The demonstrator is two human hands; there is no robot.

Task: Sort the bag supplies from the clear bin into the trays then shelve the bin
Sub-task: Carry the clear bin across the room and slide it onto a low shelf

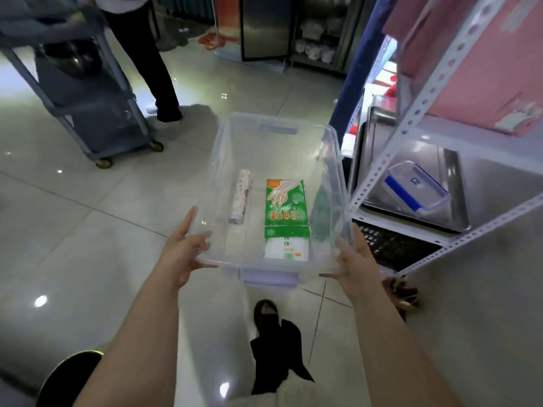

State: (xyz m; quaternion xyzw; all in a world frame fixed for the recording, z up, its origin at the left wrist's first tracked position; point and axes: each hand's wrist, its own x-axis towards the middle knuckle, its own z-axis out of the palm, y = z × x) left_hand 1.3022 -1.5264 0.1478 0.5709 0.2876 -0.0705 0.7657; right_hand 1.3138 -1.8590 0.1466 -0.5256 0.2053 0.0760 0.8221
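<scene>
Midway above a glossy tiled floor (pixel 88 230), a clear bin (pixel 273 160) is carried level at its near corners: the left hand (pixel 182 254) curls its fingers over the near-left rim, the right hand (pixel 357 259) clamps the near-right corner, thumb on the outside wall. Inside lie a white roll of bags (pixel 241 199) toward the left and a green-and-white pack of disposable gloves (pixel 286 220) just right of it, the two apart. At right, a perforated white metal shelf (pixel 435 83) carries a steel tray (pixel 458 195) holding a blue-trimmed lidded container (pixel 417 185). Far left, another person's dark-trousered legs (pixel 152 69) stand beside a grey wheeled cart (pixel 97 113).
</scene>
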